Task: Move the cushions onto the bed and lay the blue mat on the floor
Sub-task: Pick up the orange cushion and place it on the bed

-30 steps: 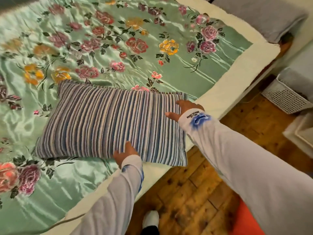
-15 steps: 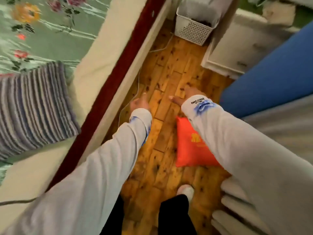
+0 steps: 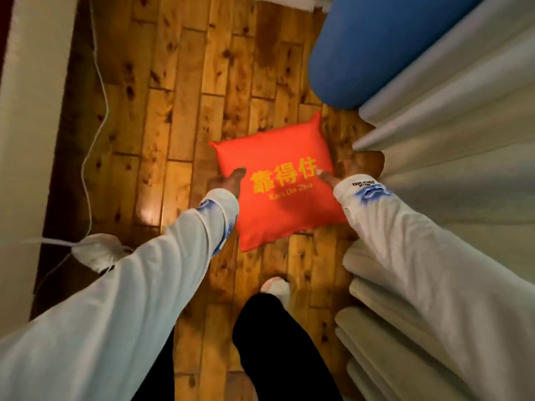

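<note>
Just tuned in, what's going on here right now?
A person is bending over a red cushion lying on the wooden floor. The left hand is at its left edge and the right hand at its right edge, reaching to take it; a firm grip isn't clear yet. The blue mat stands rolled at the upper right, not yet laid out.
</note>
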{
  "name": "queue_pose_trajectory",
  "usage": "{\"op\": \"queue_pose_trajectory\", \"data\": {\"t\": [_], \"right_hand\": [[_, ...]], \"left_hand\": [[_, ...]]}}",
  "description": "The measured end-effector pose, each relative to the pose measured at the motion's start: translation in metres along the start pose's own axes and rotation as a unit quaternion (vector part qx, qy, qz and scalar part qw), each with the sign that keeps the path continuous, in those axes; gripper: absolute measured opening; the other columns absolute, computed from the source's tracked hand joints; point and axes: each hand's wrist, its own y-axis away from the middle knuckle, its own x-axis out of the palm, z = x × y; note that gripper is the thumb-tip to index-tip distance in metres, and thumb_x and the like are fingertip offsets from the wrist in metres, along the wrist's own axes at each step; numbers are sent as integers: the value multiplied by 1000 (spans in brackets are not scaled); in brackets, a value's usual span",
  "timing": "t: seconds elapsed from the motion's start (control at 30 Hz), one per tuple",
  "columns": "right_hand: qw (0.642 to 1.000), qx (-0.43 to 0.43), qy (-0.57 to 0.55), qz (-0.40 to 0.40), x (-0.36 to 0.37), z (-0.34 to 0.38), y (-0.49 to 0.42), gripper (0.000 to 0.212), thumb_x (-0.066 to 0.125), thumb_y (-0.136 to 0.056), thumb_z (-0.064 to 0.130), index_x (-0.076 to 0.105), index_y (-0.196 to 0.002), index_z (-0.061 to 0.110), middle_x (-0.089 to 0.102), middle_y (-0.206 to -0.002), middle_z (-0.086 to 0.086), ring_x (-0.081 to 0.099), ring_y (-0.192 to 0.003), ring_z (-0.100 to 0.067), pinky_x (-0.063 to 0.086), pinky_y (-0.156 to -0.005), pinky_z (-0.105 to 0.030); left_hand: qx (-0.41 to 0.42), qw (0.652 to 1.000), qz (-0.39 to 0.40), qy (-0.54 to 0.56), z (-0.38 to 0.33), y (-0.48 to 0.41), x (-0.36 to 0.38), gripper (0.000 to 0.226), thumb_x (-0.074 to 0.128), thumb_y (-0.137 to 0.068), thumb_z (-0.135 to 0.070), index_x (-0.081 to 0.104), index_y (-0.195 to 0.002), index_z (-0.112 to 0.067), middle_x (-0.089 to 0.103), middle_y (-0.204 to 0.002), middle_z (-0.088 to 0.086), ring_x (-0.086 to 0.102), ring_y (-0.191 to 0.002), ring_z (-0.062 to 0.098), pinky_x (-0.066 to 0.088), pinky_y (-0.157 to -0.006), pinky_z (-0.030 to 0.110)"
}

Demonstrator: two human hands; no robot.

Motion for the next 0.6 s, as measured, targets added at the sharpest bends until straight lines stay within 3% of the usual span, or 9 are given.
{"op": "queue_pose_trajectory", "data": {"t": [0.03,0.13,0.23,0.33,0.47,0.53,0.6], "right_hand": [[1000,12,-7,1,8,-9,-12,80,57,-83,59,30,-148,22,34,-155,-6,35,-141,-30,26,-114,-37],[998,39,-59,1,47,-34,-77,72,58,-86,52,38,-145,17,43,-150,-9,43,-136,-30,32,-109,-34],[993,50,-108,-27,71,-49,-134,73,59,-85,53,37,-145,17,40,-151,-11,38,-138,-31,29,-112,-38],[979,68,-182,-56,94,-61,-186,81,62,-85,48,29,-149,11,32,-155,-12,32,-142,-31,26,-115,-38],[957,90,-254,-105,117,-71,-221,129,54,-39,93,33,-148,27,33,-156,0,30,-145,-23,19,-121,-42],[949,91,-279,-116,122,-69,-221,109,58,-58,83,34,-148,27,32,-156,-1,29,-145,-25,17,-121,-42],[943,68,-296,-139,122,-63,-208,94,62,-69,71,35,-148,27,34,-156,-1,30,-144,-24,18,-121,-40]], "left_hand": [[-7,1000,-17,-12,9,-17,5,100,73,-48,-59,56,-128,-2,58,-134,21,56,-124,36,43,-107,48],[0,998,-27,-59,15,-50,15,78,66,-79,-46,47,-135,4,51,-139,26,51,-126,39,39,-106,43],[2,997,-47,-55,37,-109,25,81,64,-82,-47,34,-144,-4,42,-146,21,43,-132,35,32,-109,39],[-4,998,-52,-22,50,-165,41,114,68,-60,-67,25,-148,-9,36,-151,15,36,-139,32,26,-116,41],[33,996,-53,64,63,-220,68,133,72,-27,-80,40,-142,-21,48,-145,5,50,-131,23,35,-113,43],[48,993,-53,97,66,-230,76,141,71,-17,-81,39,-142,-24,50,-144,2,51,-130,21,37,-113,42],[41,993,-47,104,50,-204,70,131,78,-31,-73,37,-143,-21,49,-144,5,50,-131,23,36,-113,40]]}}
